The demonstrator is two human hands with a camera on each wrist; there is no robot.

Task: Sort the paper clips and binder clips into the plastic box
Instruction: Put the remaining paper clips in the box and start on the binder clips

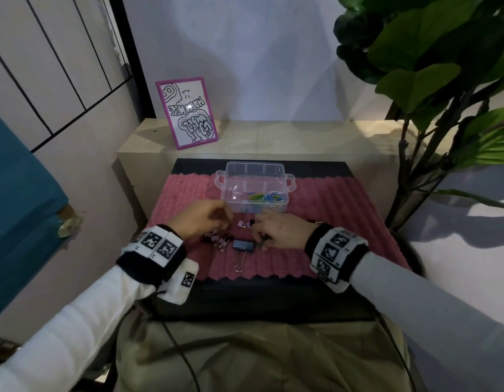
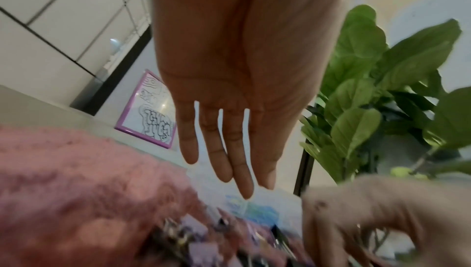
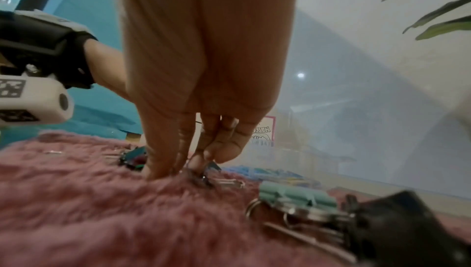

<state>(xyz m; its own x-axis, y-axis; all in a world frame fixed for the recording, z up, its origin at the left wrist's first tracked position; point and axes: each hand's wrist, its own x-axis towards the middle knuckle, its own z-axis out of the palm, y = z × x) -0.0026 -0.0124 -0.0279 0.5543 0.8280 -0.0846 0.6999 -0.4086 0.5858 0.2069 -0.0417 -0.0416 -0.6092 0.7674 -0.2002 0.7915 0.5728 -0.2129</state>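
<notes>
— Starting at the left: what is the left hand (image 1: pixel 201 219) doing?

— It hovers over the fluffy pink mat (image 1: pixel 344 222). From its wrist camera its fingers (image 2: pixel 242 170) hang straight and slightly spread, holding nothing. Just below it lies a cluster of small binder clips (image 1: pixel 216 239), lilac and black, with thin wire handles.

— And in the middle?

— A larger black binder clip (image 1: pixel 243 245) lies flat on the mat, its looped wire handle pointing towards the person.

— The right hand (image 1: pixel 281 230)?

— Its fingertips (image 3: pixel 196 162) are drawn together in a pinching grip on a small dark clip (image 3: pixel 198 176) pressed into the pile of the mat. A mint-green clip (image 3: pixel 297 195) and a black one (image 3: pixel 397 225) lie just beside that wrist.

— Where is the plastic box (image 1: pixel 255 185)?

— On the mat just beyond both hands: clear, rectangular, divided, with side handles. Coloured paper clips (image 1: pixel 266 196) are heaped in its near right compartment.
</notes>
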